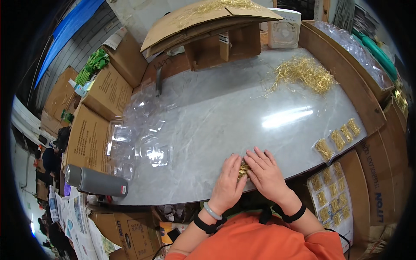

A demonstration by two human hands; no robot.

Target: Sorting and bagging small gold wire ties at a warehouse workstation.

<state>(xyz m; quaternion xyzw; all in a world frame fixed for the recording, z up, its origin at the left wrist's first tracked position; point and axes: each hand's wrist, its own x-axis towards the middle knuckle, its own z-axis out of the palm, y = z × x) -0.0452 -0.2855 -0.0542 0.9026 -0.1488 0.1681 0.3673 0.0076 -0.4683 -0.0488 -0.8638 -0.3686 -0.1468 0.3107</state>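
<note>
Near the front edge of the grey table (216, 117), a small bundle of thin gold-coloured wire pieces (243, 168) lies between my two hands. My left hand (226, 183) presses on it from the left, fingers together and pointing away from me. From the right, my right hand (266, 177) closes in with its fingers over the far side. Much of the bundle is hidden by the hands. A loose, tangled heap of the same gold pieces (305, 76) sits at the far right. Several neat gold bundles (338, 139) stand in a row at the right edge.
Clear plastic trays (147, 138) are stacked at the left, beside a grey bottle (102, 181) lying tilted. Cardboard boxes (106, 93) line the left side; a cardboard shelf (208, 26) and white fan (284, 29) stand at the back. A filled tray (313, 197) sits lower right.
</note>
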